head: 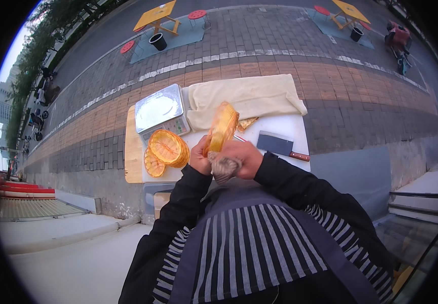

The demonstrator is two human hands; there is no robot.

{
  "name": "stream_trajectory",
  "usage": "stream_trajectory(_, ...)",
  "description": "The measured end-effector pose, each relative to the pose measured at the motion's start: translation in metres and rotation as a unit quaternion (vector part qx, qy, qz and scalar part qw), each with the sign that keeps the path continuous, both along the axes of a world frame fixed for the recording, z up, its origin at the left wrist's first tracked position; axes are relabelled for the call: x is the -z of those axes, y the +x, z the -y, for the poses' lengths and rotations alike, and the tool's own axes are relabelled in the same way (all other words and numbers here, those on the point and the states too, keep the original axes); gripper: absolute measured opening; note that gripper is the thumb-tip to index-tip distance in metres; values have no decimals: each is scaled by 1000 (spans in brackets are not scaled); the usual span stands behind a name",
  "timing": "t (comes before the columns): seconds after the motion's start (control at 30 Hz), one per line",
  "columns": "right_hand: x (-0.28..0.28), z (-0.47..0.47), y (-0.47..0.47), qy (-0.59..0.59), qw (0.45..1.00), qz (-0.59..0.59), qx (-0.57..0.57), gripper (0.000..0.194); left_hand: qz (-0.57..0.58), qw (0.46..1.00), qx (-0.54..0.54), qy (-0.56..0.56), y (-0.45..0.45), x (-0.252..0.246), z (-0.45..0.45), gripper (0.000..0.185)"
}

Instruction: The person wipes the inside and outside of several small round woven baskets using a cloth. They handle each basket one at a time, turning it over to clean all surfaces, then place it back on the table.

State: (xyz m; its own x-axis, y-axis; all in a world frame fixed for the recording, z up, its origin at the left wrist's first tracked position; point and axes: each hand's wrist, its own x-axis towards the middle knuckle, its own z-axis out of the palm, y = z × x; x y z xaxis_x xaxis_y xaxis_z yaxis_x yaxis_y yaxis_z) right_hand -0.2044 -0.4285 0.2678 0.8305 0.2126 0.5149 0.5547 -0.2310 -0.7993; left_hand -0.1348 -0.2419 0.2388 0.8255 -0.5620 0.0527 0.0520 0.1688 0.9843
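In front of my body, my left hand (200, 156) grips the edge of an orange woven basket (224, 123) that is tilted on its side and slightly blurred. My right hand (246, 156) is closed on a bunched, greyish-brown striped cloth (225, 168), which touches the basket's near end. To the left, a stack of similar orange baskets (169, 146) sits on the white board (298, 127), with a smaller basket (154, 164) leaning beside it. Right of my hands lies a cleaver (275, 143) with a wooden handle. A browned piece of flatbread (247, 124) shows partly behind the basket.
A digital scale (160, 108) with a metal pan stands at the back left. Next to it, a folded cream cloth (241, 93) covers the board's far side. Beyond lie brick paving (257, 41), yellow folding tables (158, 12), red stools (197, 14) and a rider on a scooter (398, 43).
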Motion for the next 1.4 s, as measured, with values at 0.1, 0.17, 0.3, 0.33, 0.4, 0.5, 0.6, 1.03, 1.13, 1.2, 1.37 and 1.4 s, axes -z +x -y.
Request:
stream_trajectory(0.1,-1,38,14,49,994,-6,97,16,-19,999,12,43,1,-1,-18,68)
stream_trajectory(0.17,-1,60,26,247,952,-119,137,12,3,999,27,24,-2,-2,-23,70)
stream_trajectory(0.3,-2,53,36,-14,973,-22,231,17,60,995,66,53,-7,-4,-23,64)
stream_trajectory(0.33,-1,38,30,-17,975,-40,218,25,69,993,68,61,-6,-4,-20,62)
stream_trajectory(0.4,1,2,14,-35,994,62,89,42,100,993,40,46,-4,0,-14,59)
stream_trajectory(0.5,4,-25,-5,-54,996,-55,-54,40,112,990,16,79,8,6,-21,56)
stream_trajectory(0.6,10,-2,2,-5,999,-41,22,34,127,986,-93,59,17,14,-49,59)
stream_trajectory(1.03,79,11,15,22,975,-151,159,27,378,694,-220,572,51,107,-134,36)
stream_trajectory(1.13,87,18,14,-49,977,-105,180,31,425,758,-287,403,44,138,-188,38)
stream_trajectory(1.2,97,22,12,26,960,-188,204,21,222,794,-391,410,35,165,-235,41)
stream_trajectory(1.37,114,19,4,24,935,-236,262,12,78,734,-371,563,34,229,-307,48)
stream_trajectory(1.4,114,16,4,6,937,-232,261,12,60,713,-336,613,35,237,-310,48)
